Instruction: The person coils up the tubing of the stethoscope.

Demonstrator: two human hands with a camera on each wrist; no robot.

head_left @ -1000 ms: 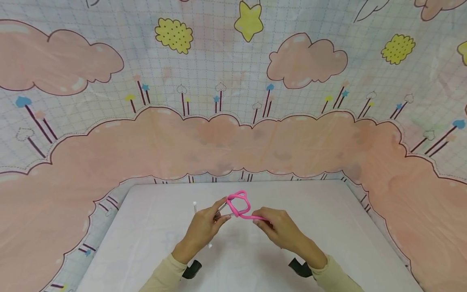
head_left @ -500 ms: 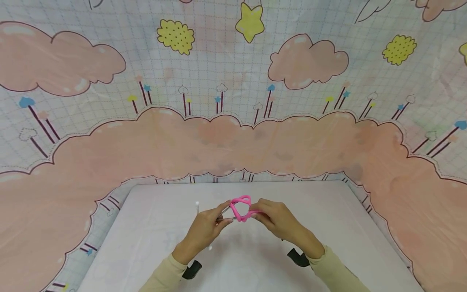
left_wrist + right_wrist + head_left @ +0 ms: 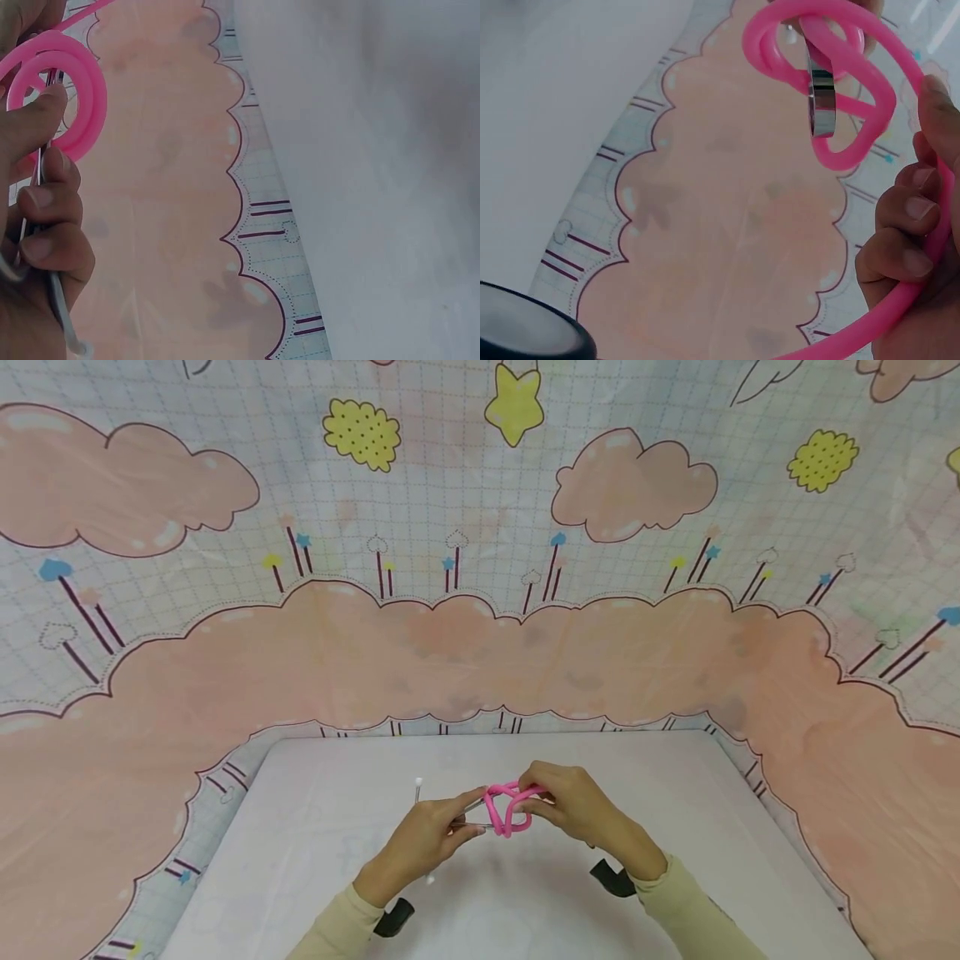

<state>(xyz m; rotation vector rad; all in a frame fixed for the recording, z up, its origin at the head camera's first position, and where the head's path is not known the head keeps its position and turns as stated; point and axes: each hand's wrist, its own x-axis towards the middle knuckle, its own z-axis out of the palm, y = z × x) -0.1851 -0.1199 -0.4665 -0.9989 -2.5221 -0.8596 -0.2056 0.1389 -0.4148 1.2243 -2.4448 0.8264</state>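
In the head view my left hand [image 3: 427,839] grips a thin metal frame [image 3: 823,101] whose cross rod ends in white tips [image 3: 418,782]. Pink flexible cord [image 3: 492,810], thick and smooth, is looped around the frame's far end, off the table. My right hand [image 3: 573,795] pinches a length of this cord at the upper right of the loops. In the left wrist view the thumb lies against the metal beside the round pink coils [image 3: 96,90]. The right wrist view has the cord's free length [image 3: 847,339] running down through the curled fingers [image 3: 911,206].
A white table [image 3: 315,793] lies under both hands. Cartoon-printed cloth [image 3: 480,660] hangs behind and along its sides. Black pieces [image 3: 393,917] sit at the wrists. A dark-rimmed rounded object [image 3: 532,326] intrudes at the lower left of the right wrist view.
The pink loops have come lower and slightly to the right. My right hand has brought its strand from beside the loop up across the loop's front to the top right. My left hand keeps its hold.
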